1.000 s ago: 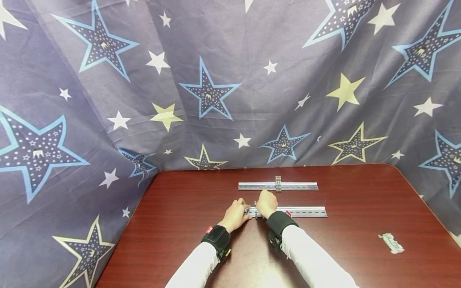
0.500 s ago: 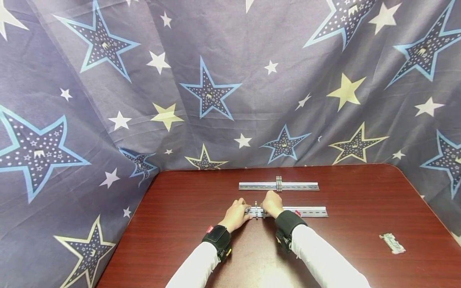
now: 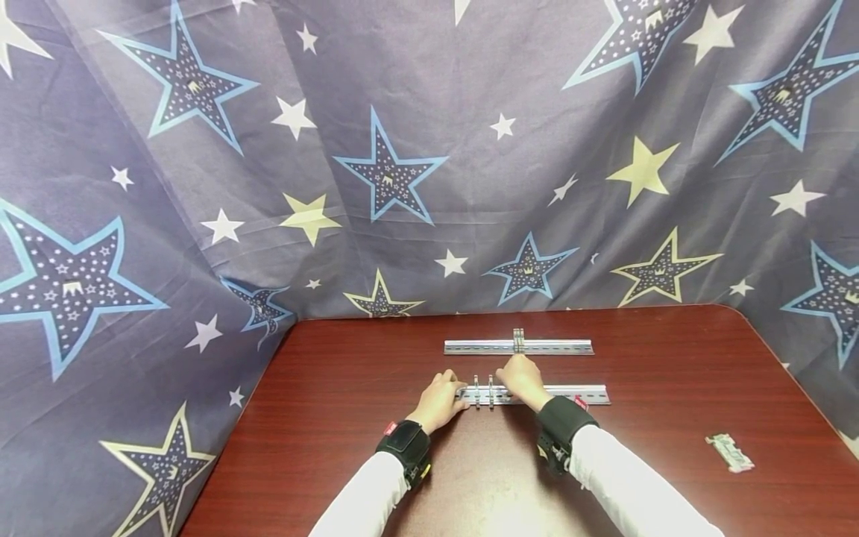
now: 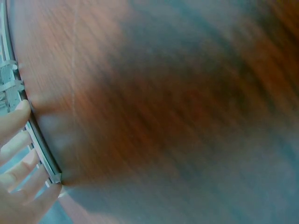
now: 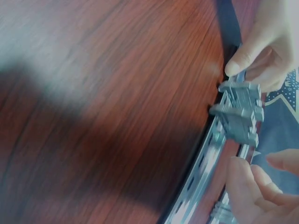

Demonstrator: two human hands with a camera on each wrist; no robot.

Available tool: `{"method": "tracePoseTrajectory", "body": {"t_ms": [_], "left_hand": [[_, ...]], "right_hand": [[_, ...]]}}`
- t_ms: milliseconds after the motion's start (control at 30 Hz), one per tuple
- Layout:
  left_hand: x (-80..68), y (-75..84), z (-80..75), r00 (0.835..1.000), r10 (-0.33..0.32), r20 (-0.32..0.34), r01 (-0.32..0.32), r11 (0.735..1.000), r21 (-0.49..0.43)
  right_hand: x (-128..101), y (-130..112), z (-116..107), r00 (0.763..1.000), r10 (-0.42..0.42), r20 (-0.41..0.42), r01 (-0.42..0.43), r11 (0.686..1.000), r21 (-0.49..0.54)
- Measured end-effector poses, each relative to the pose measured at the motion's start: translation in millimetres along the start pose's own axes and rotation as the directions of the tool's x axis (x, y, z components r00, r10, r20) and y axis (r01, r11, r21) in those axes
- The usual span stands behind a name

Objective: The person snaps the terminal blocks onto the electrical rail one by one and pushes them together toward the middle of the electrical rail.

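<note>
Left hand (image 3: 439,397) grips the left end of the near slotted silver metal rail (image 3: 577,393), which runs left to right across the dark red wooden table (image 3: 335,418). My right hand (image 3: 523,380) pinches the rail just right of two small grey clips (image 3: 483,391) standing between my hands.

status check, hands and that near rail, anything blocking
Left hand grips the near rail at its left end. Right hand on the rail beside two clips. Nothing in the way.
</note>
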State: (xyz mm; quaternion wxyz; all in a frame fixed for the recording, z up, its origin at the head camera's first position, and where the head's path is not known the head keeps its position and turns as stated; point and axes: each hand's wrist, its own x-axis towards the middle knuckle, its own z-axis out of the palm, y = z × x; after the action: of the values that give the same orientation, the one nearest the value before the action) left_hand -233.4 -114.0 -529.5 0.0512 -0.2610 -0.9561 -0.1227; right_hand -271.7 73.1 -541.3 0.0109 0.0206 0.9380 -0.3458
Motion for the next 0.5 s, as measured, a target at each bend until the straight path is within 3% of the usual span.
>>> {"method": "tracePoseTrajectory", "body": {"t_ms": [200,500], "left_hand": [[-0.4,-0.9,0.2,1.0,0.003,-0.007,-0.003,1.0,0.004],[-0.7,1.0,-0.1,1.0,-0.002,-0.009,0.002,1.0,-0.003]], "right_hand": [[-38.6,-19.9,-45.1,1.0,-0.031,0.003,0.03,0.998,0.061],[-49.3,-8.1,-63.4,0.999,-0.047,-0.012,0.048,0.997,0.061]]}}
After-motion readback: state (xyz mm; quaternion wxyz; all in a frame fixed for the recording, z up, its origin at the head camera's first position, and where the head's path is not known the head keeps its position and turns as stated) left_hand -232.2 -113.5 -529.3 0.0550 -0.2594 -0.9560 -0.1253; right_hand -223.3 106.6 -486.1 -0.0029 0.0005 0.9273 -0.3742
